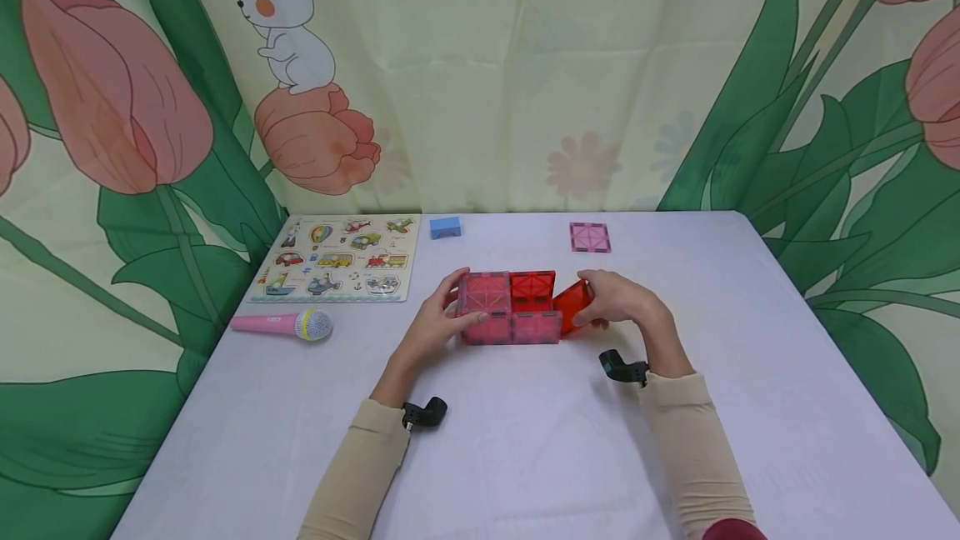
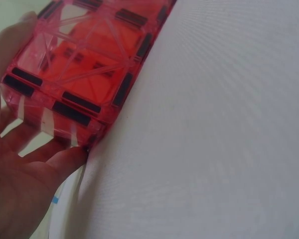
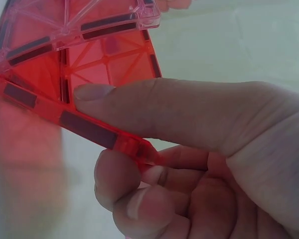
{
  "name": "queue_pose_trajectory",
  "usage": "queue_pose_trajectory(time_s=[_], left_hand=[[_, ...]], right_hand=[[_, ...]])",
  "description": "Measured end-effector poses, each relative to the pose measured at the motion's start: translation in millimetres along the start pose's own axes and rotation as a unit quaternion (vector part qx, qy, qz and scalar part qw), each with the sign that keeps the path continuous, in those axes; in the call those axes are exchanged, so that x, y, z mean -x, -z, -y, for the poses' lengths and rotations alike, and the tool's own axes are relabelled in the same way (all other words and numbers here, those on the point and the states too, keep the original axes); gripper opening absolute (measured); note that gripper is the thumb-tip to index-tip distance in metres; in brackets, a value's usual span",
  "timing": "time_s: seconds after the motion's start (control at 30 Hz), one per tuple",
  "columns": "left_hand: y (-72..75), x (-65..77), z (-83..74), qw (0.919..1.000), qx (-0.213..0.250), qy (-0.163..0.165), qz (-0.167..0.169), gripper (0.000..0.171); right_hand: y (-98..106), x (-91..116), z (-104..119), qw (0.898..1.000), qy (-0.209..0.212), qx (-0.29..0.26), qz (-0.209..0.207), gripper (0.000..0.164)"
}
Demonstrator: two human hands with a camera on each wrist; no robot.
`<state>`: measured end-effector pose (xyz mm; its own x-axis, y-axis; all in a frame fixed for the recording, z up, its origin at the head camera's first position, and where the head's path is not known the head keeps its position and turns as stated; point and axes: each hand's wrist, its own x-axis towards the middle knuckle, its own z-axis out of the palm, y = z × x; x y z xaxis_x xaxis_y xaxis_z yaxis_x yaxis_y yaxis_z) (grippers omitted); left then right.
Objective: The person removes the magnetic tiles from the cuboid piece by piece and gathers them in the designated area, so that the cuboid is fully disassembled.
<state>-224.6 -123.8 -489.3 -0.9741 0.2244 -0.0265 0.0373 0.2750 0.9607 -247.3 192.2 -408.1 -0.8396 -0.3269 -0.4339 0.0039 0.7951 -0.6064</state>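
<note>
A box-like structure of see-through pink magnetic tiles (image 1: 486, 293) stands mid-table, with an upright red tile (image 1: 532, 287) at its back. My left hand (image 1: 438, 323) grips its left end, thumb at the front; the left wrist view shows the fingers of that hand (image 2: 27, 174) around the end of the pink tiles (image 2: 82, 55). At the right end, my right hand (image 1: 621, 298) pinches a slanted red magnetic tile (image 1: 572, 303). In the right wrist view, the thumb lies on this red tile (image 3: 87, 127) and curled fingers are beneath it. The tile's far edge meets the pink structure.
Behind the structure, a loose pink tile (image 1: 590, 237) lies at the back right and a blue block (image 1: 446, 227) at the back. A picture puzzle board (image 1: 337, 280) and a pink toy microphone (image 1: 273, 323) lie to the left. A printed curtain (image 1: 480, 107) borders the table.
</note>
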Motion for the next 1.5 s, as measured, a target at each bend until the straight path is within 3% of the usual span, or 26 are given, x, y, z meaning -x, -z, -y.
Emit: queue_pose_trajectory(time_s=[0.3,0.53,0.67,0.9,1.03,1.17,1.37,1.5], left_hand=[[0.2,1.1,-1.3,0.9999,-0.007,-0.014,0.0,0.083],[1.3,1.8,-1.4,0.9995,-0.014,-0.03,0.001,0.087],[1.4,2.3,-1.5,0.9995,-0.012,-0.028,0.006,0.087],[5.0,18.6,-36.4,0.9994,-0.016,-0.005,0.031,0.086],[4.5,18.7,-37.0,0.9995,-0.012,-0.006,0.029,0.085],[4.7,15.9,-33.7,0.9995,-0.013,-0.001,0.03,0.083],[3.8,2.5,-9.0,0.9995,-0.016,0.0,0.028,0.087],[2.4,-0.2,-1.5,0.9997,-0.01,-0.007,0.022,0.088]], right_hand=[[2.0,1.9,-0.4,1.0,-0.007,0.009,-0.009,0.086],[5.6,2.9,-2.5,0.999,-0.005,0.007,-0.034,0.044],[7.2,5.0,-2.8,0.999,-0.003,0.006,-0.049,0.029],[9.8,3.9,-6.6,0.997,-0.012,-0.001,-0.07,0.028],[11.3,3.8,-9.1,0.996,-0.005,-0.008,-0.089,0.029],[13.3,3.7,-11.4,0.993,-0.003,-0.025,-0.117,0.031],[15.7,3.4,-14.7,0.984,-0.016,-0.064,-0.165,0.034],[16.1,3.1,-17.6,0.979,-0.022,-0.076,-0.189,0.036]])
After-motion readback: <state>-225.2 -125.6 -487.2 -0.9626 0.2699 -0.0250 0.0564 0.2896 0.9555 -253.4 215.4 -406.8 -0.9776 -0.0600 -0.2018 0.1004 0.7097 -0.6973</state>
